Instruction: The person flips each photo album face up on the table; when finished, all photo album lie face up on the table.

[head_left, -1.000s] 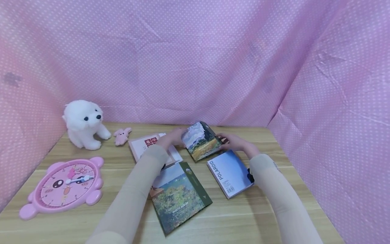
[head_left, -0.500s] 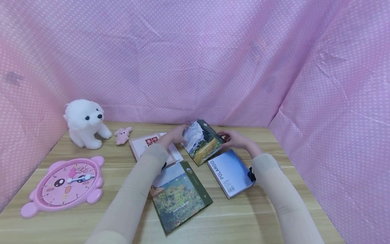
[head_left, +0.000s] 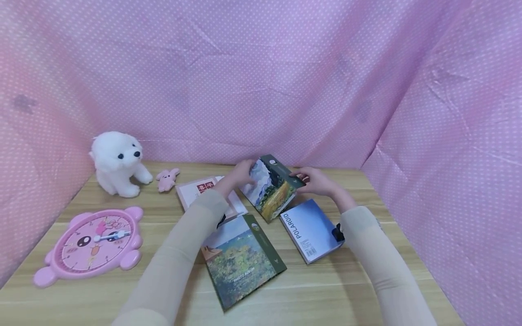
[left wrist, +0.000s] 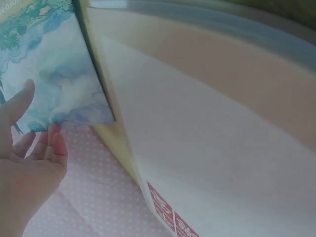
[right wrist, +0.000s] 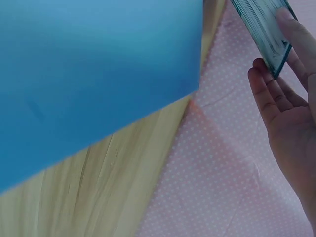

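A photo album with a painted landscape cover (head_left: 271,192) is tilted at the back middle of the table, held between both hands. My left hand (head_left: 240,174) holds its left side; in the left wrist view the thumb (left wrist: 22,101) lies over the cover and the fingers are at its edge. My right hand (head_left: 318,181) grips the opposite side, the thumb against the page edges (right wrist: 269,34) in the right wrist view. Closer in lie a second photo album (head_left: 244,265) with a flowery field and a blue-and-white POLAROID album (head_left: 311,231).
A pale booklet with red characters (head_left: 191,192) lies partly under my left forearm. On the left are a pink toy clock (head_left: 91,246), a white plush dog (head_left: 118,165) and a small pink plush (head_left: 167,180). Pink dotted cloth (head_left: 261,81) walls the table (head_left: 326,294).
The held album has tilted and risen slightly, and more of its dark green band now shows. Both hands have shifted a little with it. The other things rest where they were.
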A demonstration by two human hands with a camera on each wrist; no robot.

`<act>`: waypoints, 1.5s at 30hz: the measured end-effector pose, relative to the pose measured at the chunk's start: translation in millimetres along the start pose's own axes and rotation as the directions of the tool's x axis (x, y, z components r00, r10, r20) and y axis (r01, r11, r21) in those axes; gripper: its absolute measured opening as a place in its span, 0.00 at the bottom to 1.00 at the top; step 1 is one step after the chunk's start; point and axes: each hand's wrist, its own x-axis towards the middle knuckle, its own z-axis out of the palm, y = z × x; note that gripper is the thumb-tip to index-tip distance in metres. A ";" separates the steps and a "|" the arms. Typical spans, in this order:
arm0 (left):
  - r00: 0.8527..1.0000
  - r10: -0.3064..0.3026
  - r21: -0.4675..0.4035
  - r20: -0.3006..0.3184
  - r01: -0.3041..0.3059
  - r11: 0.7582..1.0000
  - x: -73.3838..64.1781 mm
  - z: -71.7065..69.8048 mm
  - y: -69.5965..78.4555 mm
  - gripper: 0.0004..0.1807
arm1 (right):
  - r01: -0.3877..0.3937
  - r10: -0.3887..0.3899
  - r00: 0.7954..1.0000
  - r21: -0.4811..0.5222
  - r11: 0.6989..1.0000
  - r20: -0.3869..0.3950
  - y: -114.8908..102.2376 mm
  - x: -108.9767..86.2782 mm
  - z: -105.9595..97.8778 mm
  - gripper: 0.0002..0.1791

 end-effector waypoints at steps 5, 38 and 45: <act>1.000 0.001 -0.050 -0.026 -0.003 0.999 -1.3 -3.8 3.7 0.43 | 0.052 -0.049 0.997 0.056 0.997 -0.063 0.8 0.5 -1.4 0.29; 0.980 -0.080 -0.294 -0.183 0.023 0.955 -5.6 -20.3 18.0 0.37 | 0.202 -0.200 0.979 0.032 0.979 -0.038 -24.4 6.6 2.0 0.37; 0.974 -0.084 -0.332 -0.210 0.009 0.943 -7.8 -18.7 13.0 0.38 | 0.161 -0.159 0.987 0.066 0.985 -0.033 -32.0 6.8 4.8 0.40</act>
